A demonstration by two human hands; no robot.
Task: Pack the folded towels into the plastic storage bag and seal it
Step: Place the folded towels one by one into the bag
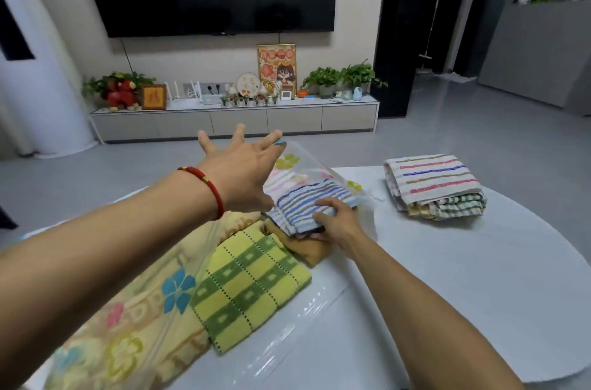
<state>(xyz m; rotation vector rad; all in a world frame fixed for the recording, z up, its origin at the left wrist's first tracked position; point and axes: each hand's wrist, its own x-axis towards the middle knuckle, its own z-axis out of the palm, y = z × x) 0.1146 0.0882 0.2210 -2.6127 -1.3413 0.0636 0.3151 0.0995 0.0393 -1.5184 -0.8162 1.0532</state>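
A clear plastic storage bag (307,166) with printed flowers lies across the white table (479,277), its mouth lifted at the far end. My left hand (243,169), fingers spread, holds the upper flap of that mouth up. My right hand (335,220) grips a folded blue-striped towel (303,204) at the bag's mouth. Nearer me, a yellow-green checked towel (252,287) and a yellow towel (134,309) lie inside the bag. A brown towel (313,250) shows under the striped one.
A stack of folded striped and checked towels (438,188) sits on the table to the right of the bag. Beyond the table are grey floor, a low TV cabinet (236,121) with plants and ornaments, and a wall-mounted TV.
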